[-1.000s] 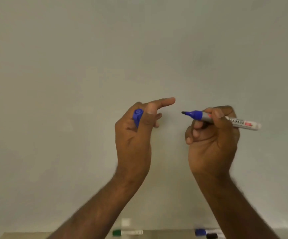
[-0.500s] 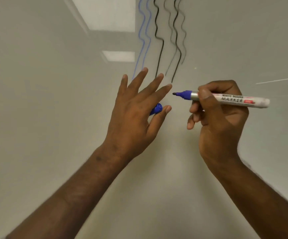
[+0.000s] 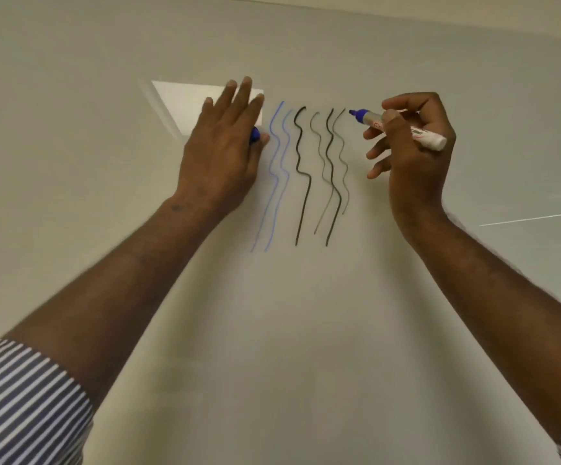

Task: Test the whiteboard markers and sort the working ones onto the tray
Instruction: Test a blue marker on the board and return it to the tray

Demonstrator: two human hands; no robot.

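Observation:
My right hand (image 3: 410, 152) grips an uncapped blue whiteboard marker (image 3: 403, 127), white-barrelled, its tip pointing left and held close to the whiteboard (image 3: 306, 330), just right of the black lines. My left hand (image 3: 222, 152) lies against the board with fingers straight, the thumb pinching the marker's blue cap (image 3: 255, 134) against the palm. Between the hands the board carries wavy vertical test lines: a blue line (image 3: 274, 169) and two black lines (image 3: 301, 169), each with a fainter double beside it. No tray is in view.
A bright ceiling-light reflection (image 3: 185, 102) shows on the board behind my left hand. The board's top edge (image 3: 406, 13) runs across the top of the view. Striped shirt cuffs (image 3: 21, 404) show at both lower corners.
The view has tilted up the board. Both hands have risen to the wavy lines. The left hand has flattened beside the blue line; the marker tip now sits right of the black lines.

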